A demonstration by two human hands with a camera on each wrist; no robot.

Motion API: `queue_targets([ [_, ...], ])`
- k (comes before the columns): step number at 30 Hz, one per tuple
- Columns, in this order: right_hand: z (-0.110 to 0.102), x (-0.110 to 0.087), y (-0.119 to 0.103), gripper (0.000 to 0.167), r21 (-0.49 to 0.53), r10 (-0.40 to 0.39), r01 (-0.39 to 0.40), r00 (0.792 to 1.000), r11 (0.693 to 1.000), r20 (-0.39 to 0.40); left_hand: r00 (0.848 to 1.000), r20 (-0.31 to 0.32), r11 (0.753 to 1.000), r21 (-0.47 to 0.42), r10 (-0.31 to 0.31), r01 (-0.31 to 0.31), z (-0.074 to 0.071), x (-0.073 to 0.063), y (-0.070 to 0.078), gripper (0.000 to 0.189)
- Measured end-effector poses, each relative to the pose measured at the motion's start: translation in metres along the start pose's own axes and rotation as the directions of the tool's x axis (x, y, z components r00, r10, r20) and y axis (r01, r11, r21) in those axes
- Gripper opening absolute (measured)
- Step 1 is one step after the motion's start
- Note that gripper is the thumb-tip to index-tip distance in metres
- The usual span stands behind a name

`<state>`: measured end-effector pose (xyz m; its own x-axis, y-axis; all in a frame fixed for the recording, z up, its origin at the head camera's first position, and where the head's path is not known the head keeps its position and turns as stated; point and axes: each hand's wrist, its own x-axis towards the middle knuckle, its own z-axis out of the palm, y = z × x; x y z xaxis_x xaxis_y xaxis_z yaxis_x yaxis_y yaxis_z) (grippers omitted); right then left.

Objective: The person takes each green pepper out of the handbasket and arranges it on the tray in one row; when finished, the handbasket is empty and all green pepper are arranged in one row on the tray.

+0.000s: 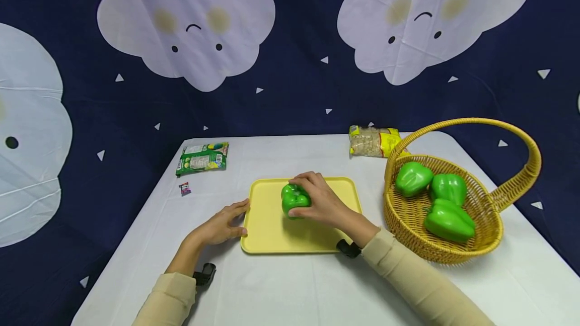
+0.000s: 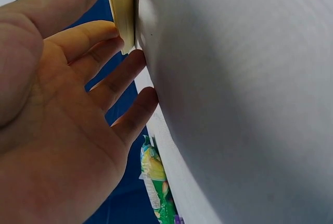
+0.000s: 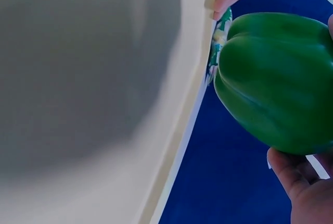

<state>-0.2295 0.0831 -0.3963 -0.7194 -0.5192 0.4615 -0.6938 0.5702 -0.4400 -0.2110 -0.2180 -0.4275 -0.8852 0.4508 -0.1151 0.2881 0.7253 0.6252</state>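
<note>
In the head view my right hand [image 1: 321,201] grips a green bell pepper [image 1: 293,200] over the yellow tray [image 1: 267,235], thumb on the near side and fingers on the far side. The right wrist view shows the pepper [image 3: 276,83] held above the tray's surface [image 3: 171,146], apart from it. My left hand [image 1: 222,223] touches the tray's left edge with its fingers extended. Seen from the left wrist, that hand [image 2: 78,114] has its fingers spread, with fingertips against the tray rim [image 2: 124,15] and the white tablecloth.
A wicker basket [image 1: 394,215] with a tall handle stands at the right, holding three green bell peppers [image 1: 448,220]. Green packets [image 1: 201,159] lie at the back left, near a small purple sachet [image 1: 185,188]. A yellow-and-clear bag [image 1: 371,141] lies behind the basket.
</note>
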Motion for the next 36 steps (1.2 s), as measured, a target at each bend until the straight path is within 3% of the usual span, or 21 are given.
queue_targets([
  [9, 0.013, 0.010, -0.007, 0.071, -0.006, -0.004, 0.004, 1.000, 1.000, 0.015, 1.000, -0.002, 1.000, 0.006, -0.007, 0.007, 0.000, 0.001, 0.001, 0.072],
  [36, 0.045, 0.032, -0.022, 0.072, -0.087, 0.064, -0.049, 0.983, 0.995, 0.172, 1.000, 0.009, 1.000, 0.003, -0.008, 0.008, 0.001, 0.002, -0.002, 0.071],
])
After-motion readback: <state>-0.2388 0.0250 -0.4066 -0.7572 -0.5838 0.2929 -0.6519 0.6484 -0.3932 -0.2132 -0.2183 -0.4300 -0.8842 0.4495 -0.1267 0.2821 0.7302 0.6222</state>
